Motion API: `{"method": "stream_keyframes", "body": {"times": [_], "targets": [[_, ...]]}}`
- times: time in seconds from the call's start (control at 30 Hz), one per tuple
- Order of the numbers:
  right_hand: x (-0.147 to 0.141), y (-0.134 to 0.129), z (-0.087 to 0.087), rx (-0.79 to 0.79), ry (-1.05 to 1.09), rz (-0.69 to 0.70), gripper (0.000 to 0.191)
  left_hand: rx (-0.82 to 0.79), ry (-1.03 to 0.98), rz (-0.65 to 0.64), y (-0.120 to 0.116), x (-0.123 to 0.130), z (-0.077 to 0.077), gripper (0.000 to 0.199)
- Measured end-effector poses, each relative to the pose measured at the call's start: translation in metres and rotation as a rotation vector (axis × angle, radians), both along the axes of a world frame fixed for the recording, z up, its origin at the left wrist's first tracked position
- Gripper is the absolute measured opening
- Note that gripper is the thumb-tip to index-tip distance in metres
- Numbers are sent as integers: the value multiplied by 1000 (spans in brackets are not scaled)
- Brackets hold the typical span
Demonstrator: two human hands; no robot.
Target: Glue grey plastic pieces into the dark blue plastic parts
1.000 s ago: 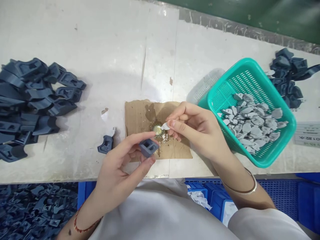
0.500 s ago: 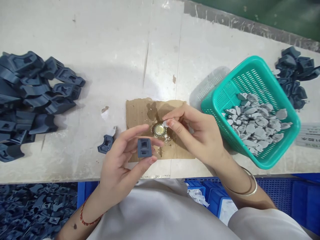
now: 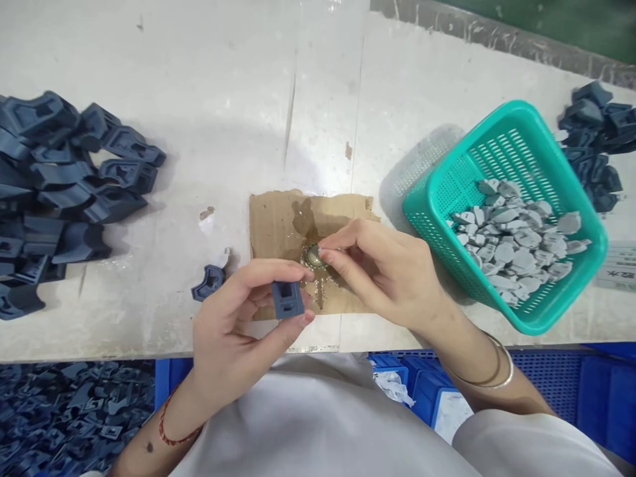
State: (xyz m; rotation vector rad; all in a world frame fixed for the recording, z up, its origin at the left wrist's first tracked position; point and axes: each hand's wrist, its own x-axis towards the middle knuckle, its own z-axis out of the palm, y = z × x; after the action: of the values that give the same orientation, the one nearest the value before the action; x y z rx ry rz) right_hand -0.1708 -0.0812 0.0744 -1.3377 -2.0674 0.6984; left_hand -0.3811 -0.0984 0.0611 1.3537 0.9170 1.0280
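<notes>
My left hand [image 3: 248,318] grips a dark blue-grey plastic block [image 3: 289,300] with two rectangular openings, held between thumb and fingers near the bench's front edge. Over a small round cap of liquid [image 3: 315,256], my right hand [image 3: 382,268] pinches a small light-grey piece, mostly hidden by the fingertips. That cap sits on a stained, wet piece of cardboard [image 3: 271,218]. Just left of my left hand, another dark block [image 3: 209,283] lies on the bench, with a small pale piece [image 3: 226,256] at its upper end.
A green plastic basket [image 3: 431,199] of light-grey pieces [image 3: 521,242] stands at the right. Dark blocks lie piled at the left [image 3: 74,172] and far right [image 3: 596,146]. Below the bench are a heap of dark parts [image 3: 74,417] and blue bins [image 3: 422,391].
My right hand has moved slightly left and down to the cap with the grey piece. The left fingers have closed more on the block, which has tilted a little.
</notes>
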Motion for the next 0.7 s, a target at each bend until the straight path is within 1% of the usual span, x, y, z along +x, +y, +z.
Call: {"method": "stream_keyframes", "body": {"times": [0.1, 0.2, 0.27, 0.33, 0.4, 0.47, 0.53, 0.63, 0.7], "targets": [[-2, 1, -2, 74, -43, 71, 8, 71, 19, 0, 2, -1, -2, 39], [-3, 1, -4, 127, -137, 116, 11, 137, 78, -34, 2, -4, -4, 36], [-3, 1, -4, 120, -133, 108, 11, 193, 112, -35, 2, -6, -4, 35], [-3, 1, -4, 90, -70, 76, 10, 208, 105, -18, 1, -5, -4, 36], [-2, 0, -4, 71, -31, 59, 9, 131, 46, 4, 0, -3, -4, 37], [-3, 0, -4, 69, -48, 72, 9, 9, -19, 42, -1, -1, -2, 36], [-3, 1, -4, 69, -73, 73, 10, -71, -36, 82, -2, 1, 0, 34], [-3, 1, -4, 68, -43, 30, 10, -93, -23, 77, -2, 0, 2, 26], [-3, 1, -4, 65, -41, 31, 11, -82, -2, 55, -2, -1, 2, 24]]}}
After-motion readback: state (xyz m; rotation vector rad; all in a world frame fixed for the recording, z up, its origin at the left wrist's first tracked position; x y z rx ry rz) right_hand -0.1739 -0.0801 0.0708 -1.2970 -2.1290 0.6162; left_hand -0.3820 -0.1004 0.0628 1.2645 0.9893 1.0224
